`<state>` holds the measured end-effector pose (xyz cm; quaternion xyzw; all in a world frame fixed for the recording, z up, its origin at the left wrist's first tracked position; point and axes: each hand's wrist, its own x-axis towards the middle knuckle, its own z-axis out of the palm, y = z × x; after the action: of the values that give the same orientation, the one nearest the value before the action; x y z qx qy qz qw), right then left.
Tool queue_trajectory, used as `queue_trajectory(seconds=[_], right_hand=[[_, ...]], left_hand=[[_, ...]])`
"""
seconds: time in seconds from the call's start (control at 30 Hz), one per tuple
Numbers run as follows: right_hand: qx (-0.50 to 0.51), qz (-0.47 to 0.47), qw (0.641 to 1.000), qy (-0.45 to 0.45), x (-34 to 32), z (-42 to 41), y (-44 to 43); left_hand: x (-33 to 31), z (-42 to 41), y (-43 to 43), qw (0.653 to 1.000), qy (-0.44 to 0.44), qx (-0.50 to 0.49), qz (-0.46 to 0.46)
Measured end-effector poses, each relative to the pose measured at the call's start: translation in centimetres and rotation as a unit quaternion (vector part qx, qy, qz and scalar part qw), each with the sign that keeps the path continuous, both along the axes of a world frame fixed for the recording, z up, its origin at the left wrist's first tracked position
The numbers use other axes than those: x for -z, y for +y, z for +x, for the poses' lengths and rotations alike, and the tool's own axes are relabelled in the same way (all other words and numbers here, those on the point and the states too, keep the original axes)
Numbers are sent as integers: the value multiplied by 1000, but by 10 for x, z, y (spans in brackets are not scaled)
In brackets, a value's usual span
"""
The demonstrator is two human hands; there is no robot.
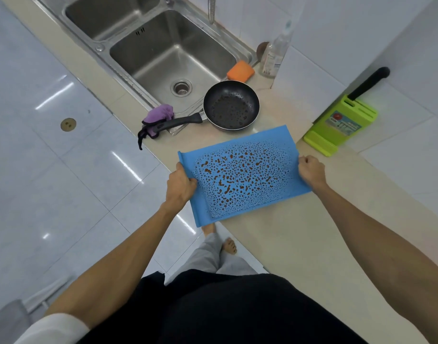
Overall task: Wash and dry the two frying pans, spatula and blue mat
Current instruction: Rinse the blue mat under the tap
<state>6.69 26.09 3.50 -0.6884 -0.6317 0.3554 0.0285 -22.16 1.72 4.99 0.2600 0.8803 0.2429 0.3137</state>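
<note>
Beige counter (pixel 299 244), floppy brown-speckled blue mat (pixel 240 180) in hands (pixel 182 183) (pixel 311 171)

Head-worn wide-angle view, looking steeply down, close over countertop (pixel 275 244), sink (pixel 163 58) ahead

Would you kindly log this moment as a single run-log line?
left hand: grips blue mat edge | right hand: grips opposite edge | mat: brown-spotted, unwashed | frying pan: dirty, beside sink
</note>
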Motion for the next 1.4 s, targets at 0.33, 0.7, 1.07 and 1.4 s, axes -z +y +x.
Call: queue_trajectory(seconds=[0.33,0.7,1.07,1.4], right_hand=[[54,33,992,111,-45,-55,-29],[129,47,977,160,-63,-223,-50],[197,51,963,177,-65,-409,-67],[260,31,941,216,-39,-512,-4]], left_hand=[[-57,-79,-3,995,80,36,44],[-83,-268,2,990,109,28,84],[-93,-467,21,984,127,79,99],[-76,-588,114,981,126,124,84]])
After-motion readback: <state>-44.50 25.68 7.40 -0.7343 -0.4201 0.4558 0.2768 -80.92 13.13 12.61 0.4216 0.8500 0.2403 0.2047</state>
